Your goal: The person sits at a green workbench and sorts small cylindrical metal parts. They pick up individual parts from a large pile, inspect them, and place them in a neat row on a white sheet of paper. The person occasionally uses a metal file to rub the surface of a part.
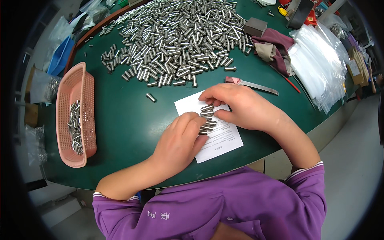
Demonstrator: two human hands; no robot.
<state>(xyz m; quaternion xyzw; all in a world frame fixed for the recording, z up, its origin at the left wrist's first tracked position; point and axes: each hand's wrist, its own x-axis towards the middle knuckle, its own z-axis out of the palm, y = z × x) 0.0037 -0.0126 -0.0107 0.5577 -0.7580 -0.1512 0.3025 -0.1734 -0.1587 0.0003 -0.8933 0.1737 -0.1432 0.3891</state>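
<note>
Several short silver metal pins (pixel 207 113) lie side by side in a row on a white printed sheet of paper (pixel 222 146) near the table's front edge. My left hand (pixel 178 138) closes on the lower part of the row from the left, with its thumb by the lowest pin. From the right, my right hand (pixel 242 105) curls round the upper part, index finger at the top end and thumb at the pins' side. Fingers partly cover the row. One loose pin (pixel 151 97) rests on the table left of the paper.
A large heap of metal pins (pixel 172 40) covers the far middle of the green table (pixel 132 132). At left stands a pink basket (pixel 89 136) with more pins. A metal blade with a wrapped handle (pixel 256 85), a cloth (pixel 276 48), a grey block (pixel 255 27) and plastic bags (pixel 316 68) lie right.
</note>
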